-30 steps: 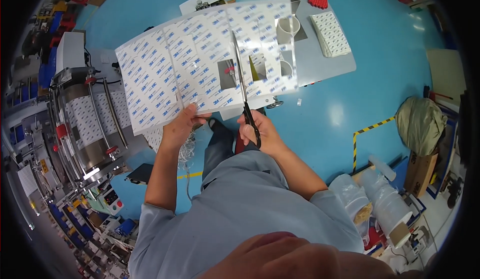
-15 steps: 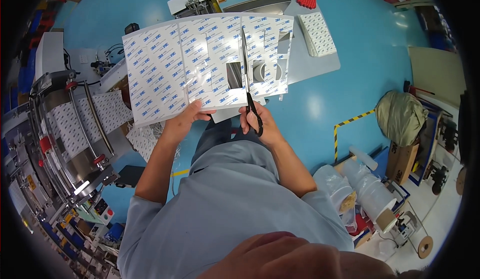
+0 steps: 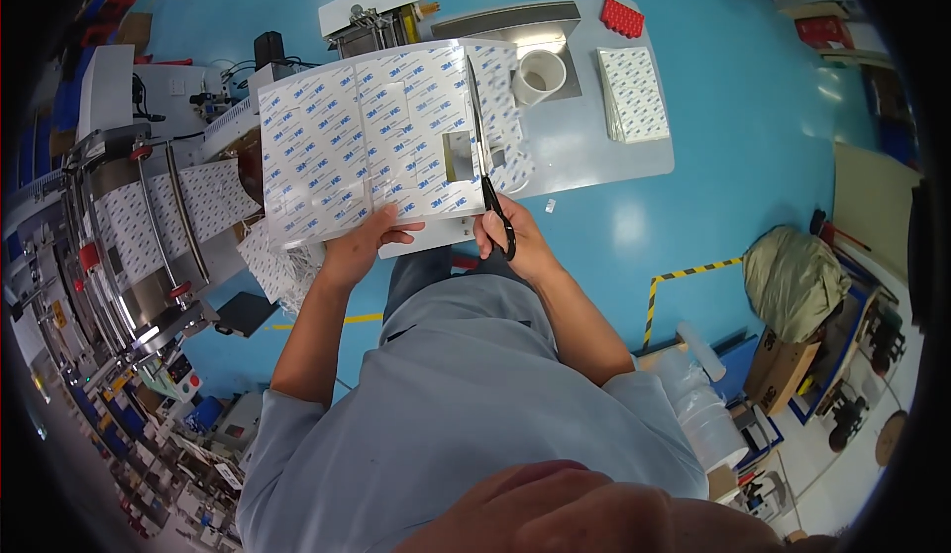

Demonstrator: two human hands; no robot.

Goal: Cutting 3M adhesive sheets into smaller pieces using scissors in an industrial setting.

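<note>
Surroundings: worktable, roller machine and floor area.
The grey worktable carries a red block near its far edge; a white cylindrical ring overlaps a metal plate in view. At left stands a roller machine, with a flat black panel near it. At right, on the blue floor, yellow-and-black tape forms a corner; an olive bag, a cardboard box and plastic-wrapped rolls lie close by.
</note>
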